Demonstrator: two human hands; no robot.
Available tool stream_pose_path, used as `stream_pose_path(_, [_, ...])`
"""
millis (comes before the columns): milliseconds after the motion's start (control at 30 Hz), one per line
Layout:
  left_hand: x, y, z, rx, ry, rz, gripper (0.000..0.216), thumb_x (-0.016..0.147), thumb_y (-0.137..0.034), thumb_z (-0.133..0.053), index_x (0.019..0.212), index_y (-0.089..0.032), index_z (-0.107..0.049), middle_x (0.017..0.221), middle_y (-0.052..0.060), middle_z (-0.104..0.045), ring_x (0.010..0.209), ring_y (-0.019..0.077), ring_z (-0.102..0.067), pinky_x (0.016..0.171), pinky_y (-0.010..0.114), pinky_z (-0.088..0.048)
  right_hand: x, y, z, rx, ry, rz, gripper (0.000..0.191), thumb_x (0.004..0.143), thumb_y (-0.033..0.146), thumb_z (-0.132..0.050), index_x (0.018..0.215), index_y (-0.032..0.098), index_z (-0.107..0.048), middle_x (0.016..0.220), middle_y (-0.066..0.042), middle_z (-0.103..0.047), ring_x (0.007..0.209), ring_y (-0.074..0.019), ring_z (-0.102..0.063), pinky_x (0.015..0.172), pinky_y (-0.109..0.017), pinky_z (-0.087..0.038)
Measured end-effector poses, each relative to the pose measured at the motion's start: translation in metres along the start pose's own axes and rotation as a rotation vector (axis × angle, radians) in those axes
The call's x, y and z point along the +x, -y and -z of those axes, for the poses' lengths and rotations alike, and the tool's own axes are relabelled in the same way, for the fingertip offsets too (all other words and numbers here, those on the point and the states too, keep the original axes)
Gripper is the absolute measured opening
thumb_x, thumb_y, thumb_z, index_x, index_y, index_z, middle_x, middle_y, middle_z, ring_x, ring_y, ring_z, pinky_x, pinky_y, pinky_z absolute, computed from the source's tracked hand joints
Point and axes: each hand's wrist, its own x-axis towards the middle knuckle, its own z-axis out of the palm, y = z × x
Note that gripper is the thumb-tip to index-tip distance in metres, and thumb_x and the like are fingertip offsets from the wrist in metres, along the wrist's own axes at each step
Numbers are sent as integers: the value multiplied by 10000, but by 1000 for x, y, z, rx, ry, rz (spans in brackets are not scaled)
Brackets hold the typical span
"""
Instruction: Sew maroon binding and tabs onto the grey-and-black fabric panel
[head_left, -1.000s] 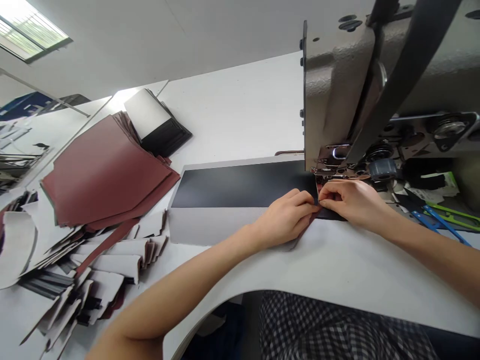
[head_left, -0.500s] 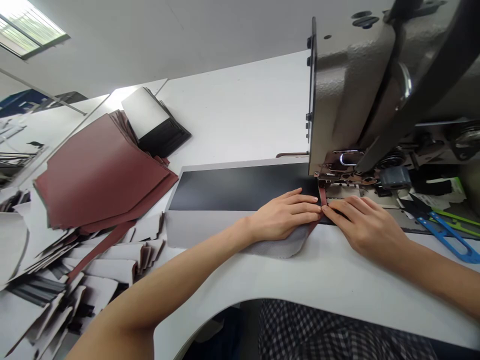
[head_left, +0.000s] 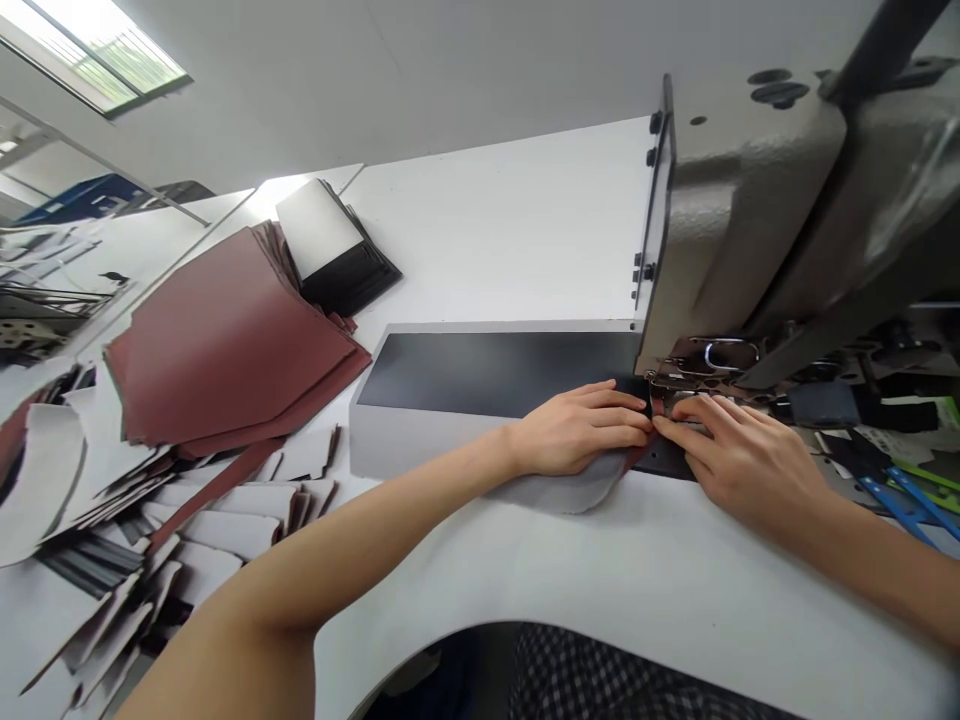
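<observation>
A grey panel (head_left: 420, 445) with a black sheet (head_left: 510, 370) on it lies on the white table, its right edge at the sewing machine (head_left: 697, 240). My left hand (head_left: 581, 430) rests flat on the panel, fingers stretched toward that edge. Along the rounded near corner runs a dark red strip (head_left: 636, 458). Close in front of the needle area, my right hand (head_left: 742, 455) pinches the strip between thumb and fingers. The fingertips of both hands almost meet. The machine head and my fingers hide the needle and stitching point.
Dark red sheets (head_left: 217, 340) are stacked at left, beside a black and white stack (head_left: 330, 250). Many cut pieces (head_left: 225, 520) lie nearer on the left. Blue-handled snips (head_left: 907, 505) lie at far right. The table's front edge (head_left: 420, 650) curves inward before my lap.
The head view has shifted, so the scene sits farther right. Relative to the machine, the panel has slid slightly away from me. Both hands keep their hold beside the edge.
</observation>
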Motion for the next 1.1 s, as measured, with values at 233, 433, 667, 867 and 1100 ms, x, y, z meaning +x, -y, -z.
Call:
stream_pose_path(233, [6, 19, 2, -19, 13, -29, 339, 1033, -168, -389, 1253, -191, -646, 1376, 64, -647, 1373, 222, -520, 1215, 425, -368, 3, -7, -8, -12, -86, 0, 380, 929, 73, -504, 1267, 138, -664, 1075, -81, -695, 914, -193, -640, 722, -315, -455])
stream_pose_path(433, [8, 19, 2, -29, 29, 9, 349, 1039, -180, -374, 1241, -210, -658, 1383, 73, -642, 1370, 216, -523, 1215, 454, -362, 1, -7, -7, 55, -88, -2, 339, 966, 108, -487, 1228, 183, -689, 1022, -42, -703, 888, -166, -649, 755, -294, -476])
stream_pose_path(667, [6, 21, 0, -36, 20, -5, 365, 1038, -171, -359, 1256, -212, -648, 1387, 49, -640, 1377, 206, -509, 1231, 446, -339, -2, -3, -7, 38, -56, -49, 351, 973, 132, -466, 1257, 164, -670, 1051, -31, -712, 909, -161, -662, 725, -291, -470])
stream_pose_path(867, [7, 21, 1, -47, 4, -6, 357, 1037, -166, -364, 1241, -202, -655, 1374, 57, -647, 1357, 209, -530, 1223, 435, -351, 3, 1, -3, -7, -47, -126, 348, 952, 138, -492, 1238, 199, -681, 1069, -31, -712, 914, -189, -664, 633, -299, -431])
stream_pose_path(1100, [11, 27, 1, -19, -33, 11, 335, 1034, -196, -392, 1239, -194, -657, 1352, 77, -657, 1321, 216, -549, 1201, 424, -387, 3, 4, -5, -119, -27, -84, 371, 915, 105, -524, 1246, 165, -683, 1017, -39, -702, 735, -165, -629, 600, -307, -401])
